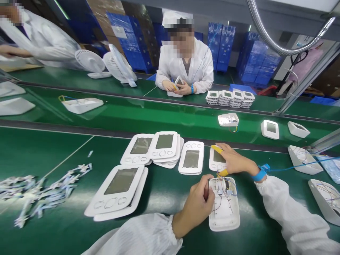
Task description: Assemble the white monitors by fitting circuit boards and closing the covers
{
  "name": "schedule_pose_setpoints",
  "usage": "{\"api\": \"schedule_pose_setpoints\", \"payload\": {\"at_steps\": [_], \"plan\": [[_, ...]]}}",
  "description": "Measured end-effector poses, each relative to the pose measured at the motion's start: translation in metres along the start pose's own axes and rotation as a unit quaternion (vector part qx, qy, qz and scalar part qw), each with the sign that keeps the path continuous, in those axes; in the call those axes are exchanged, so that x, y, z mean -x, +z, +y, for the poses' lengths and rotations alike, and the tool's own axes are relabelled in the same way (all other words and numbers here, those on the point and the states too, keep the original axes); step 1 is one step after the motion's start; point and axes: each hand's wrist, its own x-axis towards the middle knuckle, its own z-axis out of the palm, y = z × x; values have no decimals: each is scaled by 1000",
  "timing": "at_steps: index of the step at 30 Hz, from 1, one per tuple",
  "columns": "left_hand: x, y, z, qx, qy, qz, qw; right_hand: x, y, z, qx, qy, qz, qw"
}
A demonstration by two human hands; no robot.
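A white plastic housing point(224, 219) lies open side up in front of me, with thin coloured wires and small parts inside. My left hand point(196, 203) is closed at its upper left edge, thumb against the rim; the fingertips are partly hidden. Just beyond it, my right hand point(236, 159) grips a white front panel with a grey screen point(218, 165), fingers at the top edge and thumb at the bottom. Yellow covers sit on the thumb and a finger, and a blue wrist strap point(259, 174) circles the wrist. Yellow wires run between panel and housing.
Stacked screen panels point(117, 187) and a single-looking pile point(191, 157) lie to the left, near scattered pale strips point(53, 191). Wired housings point(305, 159) line the right. A green conveyor point(159, 115) carries more housings. Across it, a co-worker point(184, 60) holds a panel.
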Motion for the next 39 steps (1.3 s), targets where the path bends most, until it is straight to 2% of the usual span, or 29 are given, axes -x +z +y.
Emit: {"api": "schedule_pose_setpoints", "payload": {"at_steps": [8, 13, 20, 25, 29, 34, 39], "plan": [[-3, 2, -4, 19, -2, 5, 1000, 7, -14, -7, 9, 18, 37, 999], [-2, 3, -2, 42, -4, 10, 999, 17, -24, -13, -26, -5, 67, 997], [-8, -7, 1, -1, 49, 84, 995, 28, -42, -10, -78, 10, 168, 983], [-13, -6, 0, -89, 76, 61, 991, 33, -43, -11, -97, -35, 133, 986], [-15, 4, 4, -139, 76, 84, 984, 34, -42, -12, -114, -65, 132, 983], [-22, 13, 9, -86, 81, 99, 988, 29, -44, -5, -128, -43, 213, 968], [-34, 17, 4, -31, 91, 105, 990, 28, -50, -4, -144, -2, 318, 937]]}}
